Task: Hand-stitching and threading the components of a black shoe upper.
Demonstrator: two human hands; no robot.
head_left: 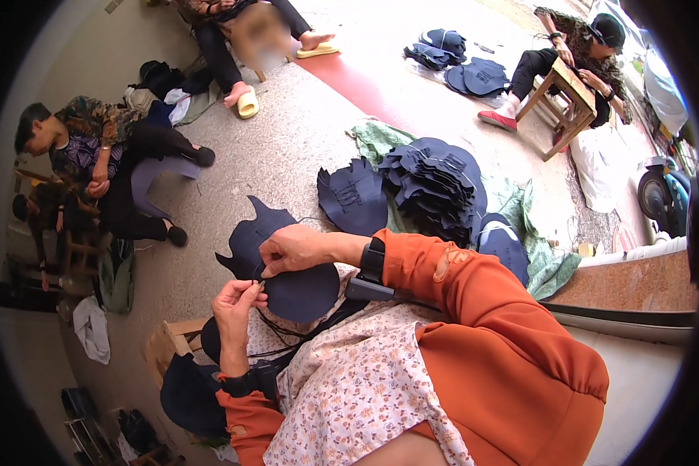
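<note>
A dark navy fabric piece, with a rounded end and jagged points at its far end, lies over my lap. Across it reaches my right hand, thumb and fingers pinched together above its left side. My left hand is pinched too, at the piece's left edge, its fingertips just below those of the right. Something small and pale shows between the fingertips, too tiny to name. Thin dark cords hang under the piece over my flowered apron.
Ahead lies a tied stack of navy pieces on green sacking, with a loose navy piece beside it. More bundles rest farther off. People sit at left, far and right, one by a wooden stool. A wooden frame stands at my left.
</note>
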